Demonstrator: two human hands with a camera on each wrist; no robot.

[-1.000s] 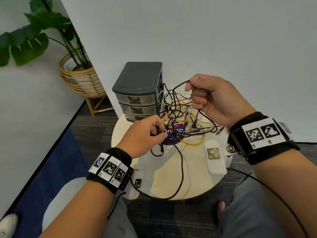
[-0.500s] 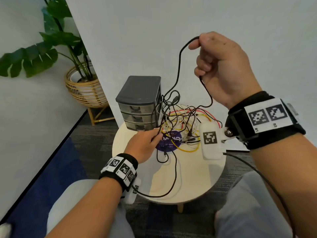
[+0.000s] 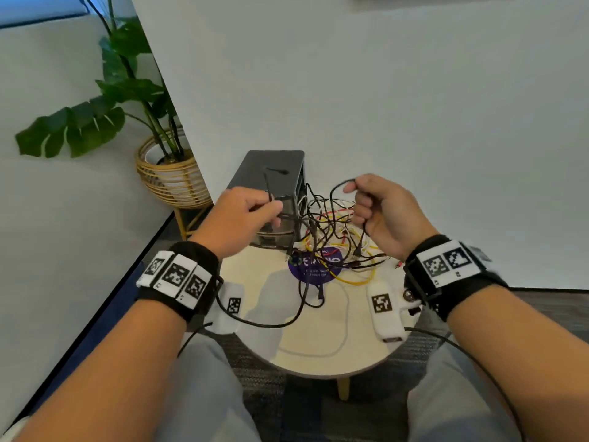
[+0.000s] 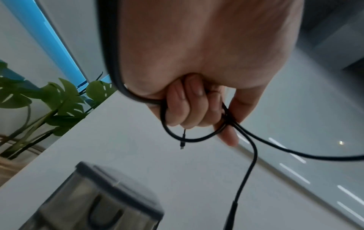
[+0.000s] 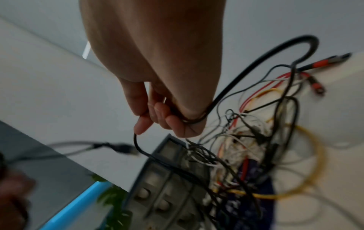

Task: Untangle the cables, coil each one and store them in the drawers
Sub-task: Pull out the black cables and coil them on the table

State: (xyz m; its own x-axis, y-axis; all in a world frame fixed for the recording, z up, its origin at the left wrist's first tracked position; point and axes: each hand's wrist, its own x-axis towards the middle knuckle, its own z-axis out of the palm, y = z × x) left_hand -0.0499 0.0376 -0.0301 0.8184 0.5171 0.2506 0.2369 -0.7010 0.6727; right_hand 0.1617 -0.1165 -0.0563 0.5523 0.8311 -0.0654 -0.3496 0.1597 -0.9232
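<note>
A tangle of black, white, red and yellow cables (image 3: 331, 247) (image 5: 256, 147) lies on the round table (image 3: 318, 352), right of the grey drawer unit (image 3: 274, 173) (image 4: 98, 202) (image 5: 163, 183). My left hand (image 3: 245, 215) (image 4: 199, 99) is raised in front of the unit, its fingers curled round a thin black cable (image 4: 254, 155) whose plug end (image 3: 277, 171) sticks up. My right hand (image 3: 379, 212) (image 5: 157, 109) pinches a loop of black cable (image 3: 338, 186) (image 5: 236, 87) above the tangle. The unit's three drawers look closed.
A purple round sticker (image 3: 315, 266) lies under the cables. A potted plant in a wicker basket (image 3: 169, 173) stands left behind the table. A white wall (image 3: 414, 106) rises right behind the table. My knees are below the table's near edge.
My right hand came down from high up to just above the tangle, still holding its loop. My left hand rose off the table with a black cable end in it.
</note>
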